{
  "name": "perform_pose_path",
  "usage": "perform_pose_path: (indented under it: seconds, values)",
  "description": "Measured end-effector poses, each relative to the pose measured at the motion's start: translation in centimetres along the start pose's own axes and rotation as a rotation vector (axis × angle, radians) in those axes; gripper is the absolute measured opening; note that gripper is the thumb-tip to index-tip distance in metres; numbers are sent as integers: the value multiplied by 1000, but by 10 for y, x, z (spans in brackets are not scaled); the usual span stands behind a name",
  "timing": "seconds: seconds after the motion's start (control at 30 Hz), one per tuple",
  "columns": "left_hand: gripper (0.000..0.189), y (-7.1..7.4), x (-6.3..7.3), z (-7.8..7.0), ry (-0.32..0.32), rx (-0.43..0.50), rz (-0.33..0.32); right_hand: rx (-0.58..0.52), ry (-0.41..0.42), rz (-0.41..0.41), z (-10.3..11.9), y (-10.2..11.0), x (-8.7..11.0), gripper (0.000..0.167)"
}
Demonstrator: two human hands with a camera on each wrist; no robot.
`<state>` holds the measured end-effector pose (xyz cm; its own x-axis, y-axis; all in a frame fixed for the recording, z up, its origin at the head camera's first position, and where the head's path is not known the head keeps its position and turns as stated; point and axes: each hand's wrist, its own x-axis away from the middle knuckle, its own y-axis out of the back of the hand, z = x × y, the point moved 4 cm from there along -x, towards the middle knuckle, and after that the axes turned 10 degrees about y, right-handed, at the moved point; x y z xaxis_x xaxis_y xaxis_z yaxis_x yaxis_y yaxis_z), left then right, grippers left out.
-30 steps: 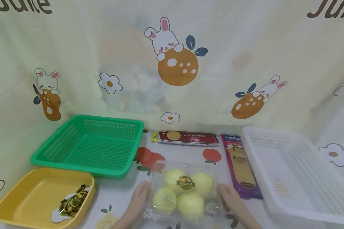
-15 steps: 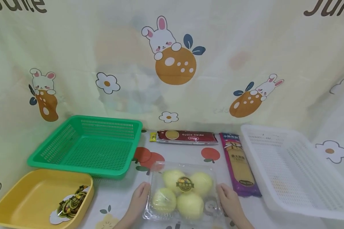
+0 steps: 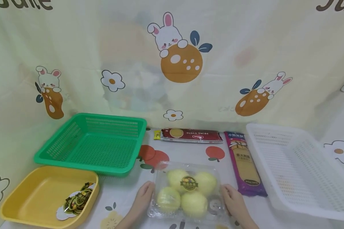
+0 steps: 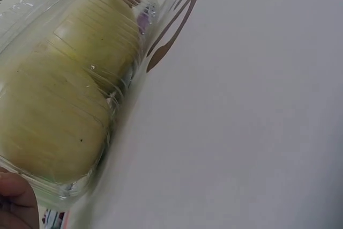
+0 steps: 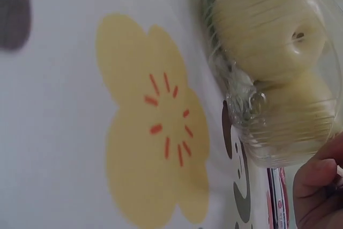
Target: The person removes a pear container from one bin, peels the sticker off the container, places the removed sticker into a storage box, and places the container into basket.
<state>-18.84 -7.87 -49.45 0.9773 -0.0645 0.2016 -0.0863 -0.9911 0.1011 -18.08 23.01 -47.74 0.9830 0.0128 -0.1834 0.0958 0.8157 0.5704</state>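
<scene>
A clear plastic clamshell box (image 3: 152, 213) holds several round, pale yellow-green fruits (image 3: 193, 203), and a dark and gold label (image 3: 189, 183) sits on its lid. My left hand (image 3: 144, 195) holds the box by its left side, fingers curled against the edge. On the opposite side my right hand (image 3: 232, 198) grips it the same way. In the left wrist view, part of the left hand (image 4: 17, 202) shows at the box's corner. The right wrist view has the right hand's thumb and bent fingers (image 5: 316, 178) by the box end.
At left stand a green basket (image 3: 126, 173) and a yellow basin (image 3: 25, 190) with several dark and gold labels (image 3: 78, 201). A red biscuit pack (image 3: 192, 135), a small yellow packet (image 3: 157, 135) and a purple noodle pack (image 3: 246, 165) lie behind. A white basket (image 3: 275, 190) stands right.
Both hands keep hold of the box, which stays in nearly the same place on the cloth. The whole head view has shifted slightly.
</scene>
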Motion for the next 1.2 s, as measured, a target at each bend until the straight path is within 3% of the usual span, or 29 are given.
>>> perform_pose_path:
  seconds: [0.4, 0.53, 0.67, 0.73, 0.83, 1.0, 1.1, 1.2]
  values:
    - [30, -5, -4, 3, 37, -28, 31, 36, -16, 43, 1, 9, -1, 19]
    - [31, -5, -3, 4, 52, -54, 34, 144, 97, 85, 9, 12, -8, 16]
    - [30, -5, -2, 4, 57, -52, 30, 304, 232, 46, 31, 25, -20, 13]
    - [29, -4, -2, 6, 63, -47, 25, 314, 255, 28, 50, 33, -26, 12]
    - [29, -3, -2, 8, 65, -49, 23, 262, 374, -22, 84, 36, -30, 7]
    - [30, 1, -2, 6, 30, -47, 26, 152, 579, -52, 125, 9, -29, 6]
    - [30, 2, -3, 6, 2, -20, 11, 109, 560, 10, 129, -17, -26, 8]
    - [30, 1, -3, 9, -15, 22, 3, 104, 481, 76, 122, -39, -24, 7]
